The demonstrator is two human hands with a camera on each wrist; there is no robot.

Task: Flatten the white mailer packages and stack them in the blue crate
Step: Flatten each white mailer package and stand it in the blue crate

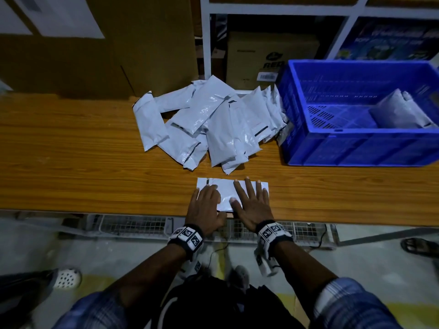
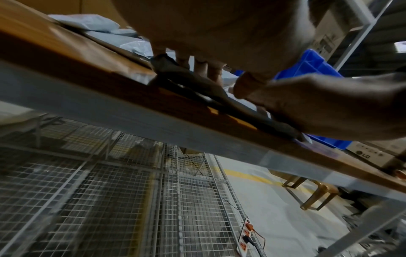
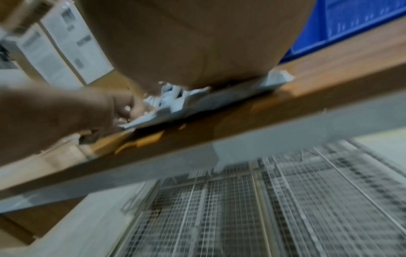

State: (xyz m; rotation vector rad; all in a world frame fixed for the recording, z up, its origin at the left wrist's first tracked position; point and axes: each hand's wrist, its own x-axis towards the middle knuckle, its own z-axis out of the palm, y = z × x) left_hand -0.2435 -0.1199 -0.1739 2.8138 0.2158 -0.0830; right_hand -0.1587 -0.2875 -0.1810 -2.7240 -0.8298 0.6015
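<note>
A white mailer (image 1: pixel 225 188) lies flat near the front edge of the wooden table (image 1: pixel 83 162). Both hands press down on it with straight fingers: my left hand (image 1: pixel 206 203) on its left part, my right hand (image 1: pixel 251 200) on its right part. The right wrist view shows the mailer (image 3: pixel 219 99) squeezed under my palm. In the left wrist view, the mailer (image 2: pixel 193 81) looks dark beneath my fingers (image 2: pixel 201 67). A loose pile of white mailers (image 1: pixel 209 124) lies further back. The blue crate (image 1: pixel 361 146) stands at the right with mailers (image 1: pixel 401 110) inside it.
A large cardboard box (image 1: pixel 95 43) stands behind the table at the left. White shelving (image 1: pixel 273 10) with boxes rises behind the pile and crate. Wire mesh (image 1: pixel 142 226) sits under the table front. Other people's feet (image 1: pixel 66 279) are on the floor.
</note>
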